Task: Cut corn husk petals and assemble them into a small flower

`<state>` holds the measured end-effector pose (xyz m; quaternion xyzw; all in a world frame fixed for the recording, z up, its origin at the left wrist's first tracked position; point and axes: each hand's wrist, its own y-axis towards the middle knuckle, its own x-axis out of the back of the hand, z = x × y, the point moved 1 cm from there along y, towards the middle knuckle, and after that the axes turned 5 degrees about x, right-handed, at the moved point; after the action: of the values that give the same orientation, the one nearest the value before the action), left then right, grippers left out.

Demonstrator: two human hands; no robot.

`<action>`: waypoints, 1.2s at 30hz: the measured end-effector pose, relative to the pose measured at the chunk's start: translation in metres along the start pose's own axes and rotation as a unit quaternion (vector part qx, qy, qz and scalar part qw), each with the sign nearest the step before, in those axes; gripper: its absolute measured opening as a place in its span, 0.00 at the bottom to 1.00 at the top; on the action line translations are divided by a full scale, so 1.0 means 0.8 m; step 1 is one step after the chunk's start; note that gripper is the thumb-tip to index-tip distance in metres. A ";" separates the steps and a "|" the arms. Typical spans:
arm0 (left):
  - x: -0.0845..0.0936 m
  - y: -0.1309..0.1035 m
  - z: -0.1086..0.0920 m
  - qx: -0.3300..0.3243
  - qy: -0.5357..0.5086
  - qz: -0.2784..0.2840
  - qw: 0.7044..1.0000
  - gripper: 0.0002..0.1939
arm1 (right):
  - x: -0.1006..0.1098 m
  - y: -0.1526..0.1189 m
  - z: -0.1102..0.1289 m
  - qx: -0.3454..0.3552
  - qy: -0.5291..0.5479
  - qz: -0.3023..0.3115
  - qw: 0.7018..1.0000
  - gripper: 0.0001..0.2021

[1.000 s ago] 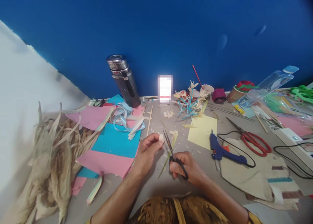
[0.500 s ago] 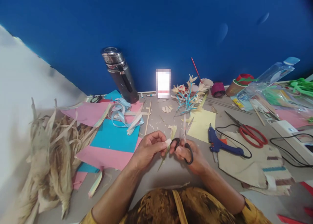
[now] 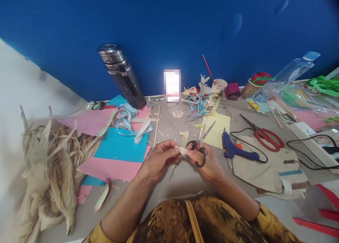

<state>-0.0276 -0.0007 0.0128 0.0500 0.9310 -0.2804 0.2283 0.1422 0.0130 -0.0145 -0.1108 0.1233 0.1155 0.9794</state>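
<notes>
Between my two hands is a small pale strip (image 3: pixel 182 150), pinched from both sides. My left hand (image 3: pixel 163 158) has its thumb and fingers closed on the strip's left end. My right hand (image 3: pixel 206 160) pinches the other end and also carries black-handled scissors (image 3: pixel 202 140), whose blades point up and away, spread apart. A thin green piece hangs below the fingers of my left hand. Beyond the hands lies a pale yellow-green husk piece (image 3: pixel 184 137) among small scraps.
A dark thermos (image 3: pixel 124 77) and blue ribbon (image 3: pixel 127 121) stand back left, with dried husks (image 3: pixel 53 179) at far left. Husk flowers (image 3: pixel 202 98) stand behind. On the right are a blue glue gun (image 3: pixel 238 149), red-handled scissors (image 3: pixel 268 138) and a cloth glove (image 3: pixel 259 172).
My right hand's fingers have come to the pale strip, which now lies level between both hands. The scissors have tilted to the right. The whole view has shifted slightly.
</notes>
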 end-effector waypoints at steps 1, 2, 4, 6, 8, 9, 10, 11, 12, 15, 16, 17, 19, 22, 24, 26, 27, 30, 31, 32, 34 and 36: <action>0.001 0.000 -0.002 -0.001 -0.023 -0.010 1.000 0.11 | 0.001 -0.001 0.001 -0.004 -0.016 0.028 0.999 0.20; 0.002 0.000 -0.004 -0.005 -0.045 -0.019 0.999 0.10 | 0.002 -0.001 0.003 -0.004 -0.037 0.065 0.997 0.21; 0.005 0.000 -0.009 -0.018 -0.078 -0.032 0.996 0.09 | 0.002 -0.004 0.007 -0.002 -0.085 0.146 0.986 0.26; 0.007 -0.001 -0.012 -0.032 -0.094 -0.037 0.994 0.09 | 0.000 -0.007 0.010 -0.006 -0.119 0.218 0.969 0.30; 0.008 -0.002 -0.014 -0.043 -0.099 -0.036 0.994 0.08 | -0.001 -0.008 0.011 -0.018 -0.132 0.261 0.956 0.32; 0.008 -0.003 -0.015 -0.047 -0.100 -0.034 0.993 0.08 | -0.002 -0.009 0.010 -0.025 -0.134 0.273 0.952 0.32; 0.008 -0.003 -0.015 -0.050 -0.100 -0.031 0.993 0.07 | -0.003 -0.009 0.009 -0.030 -0.136 0.279 0.950 0.32; 0.008 -0.003 -0.014 -0.053 -0.100 -0.029 0.993 0.07 | -0.003 -0.010 0.009 -0.033 -0.139 0.280 0.949 0.32; 0.008 -0.003 -0.014 -0.056 -0.100 -0.029 0.993 0.06 | -0.004 -0.010 0.008 -0.036 -0.141 0.281 0.949 0.32; 0.007 -0.003 -0.014 -0.059 -0.099 -0.029 0.993 0.06 | -0.005 -0.010 0.007 -0.036 -0.147 0.283 0.947 0.32; 0.007 -0.003 -0.015 -0.059 -0.097 -0.028 0.993 0.06 | -0.005 -0.010 0.007 -0.035 -0.147 0.282 0.947 0.32; 0.007 -0.003 -0.015 -0.060 -0.094 -0.026 0.993 0.06 | -0.005 -0.010 0.007 -0.035 -0.146 0.283 0.947 0.31; 0.007 -0.003 -0.015 -0.062 -0.089 -0.022 0.994 0.06 | -0.005 -0.010 0.006 -0.040 -0.144 0.282 0.948 0.30; 0.008 -0.004 -0.016 -0.066 -0.084 -0.022 0.994 0.06 | -0.005 -0.009 0.005 -0.049 -0.150 0.279 0.947 0.27; 0.007 -0.004 -0.016 -0.066 -0.081 -0.025 0.994 0.06 | -0.004 -0.009 0.005 -0.055 -0.154 0.280 0.946 0.26; 0.007 -0.004 -0.017 -0.066 -0.080 -0.029 0.994 0.06 | -0.004 -0.010 0.006 -0.059 -0.153 0.282 0.945 0.26; 0.006 -0.004 -0.017 -0.066 -0.079 -0.029 0.994 0.06 | -0.004 -0.010 0.006 -0.058 -0.152 0.283 0.945 0.26; 0.006 -0.005 -0.018 -0.068 -0.076 -0.024 0.995 0.06 | -0.004 -0.011 0.006 -0.050 -0.147 0.284 0.946 0.28; 0.007 -0.005 -0.019 -0.069 -0.076 -0.022 0.994 0.06 | -0.004 -0.011 0.006 -0.048 -0.147 0.284 0.946 0.28; 0.007 -0.005 -0.019 -0.071 -0.075 -0.020 0.994 0.06 | -0.004 -0.011 0.005 -0.048 -0.146 0.284 0.946 0.29; 0.007 -0.005 -0.020 -0.073 -0.072 -0.018 0.995 0.05 | -0.004 -0.011 0.003 -0.050 -0.145 0.285 0.946 0.29; 0.007 -0.005 -0.021 -0.074 -0.070 -0.019 0.995 0.05 | -0.003 -0.011 0.001 -0.053 -0.144 0.284 0.946 0.28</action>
<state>-0.0400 0.0046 0.0247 -0.0048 0.9319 -0.2177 0.2900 0.1422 0.0043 -0.0113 -0.1050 0.0006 0.4102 0.9059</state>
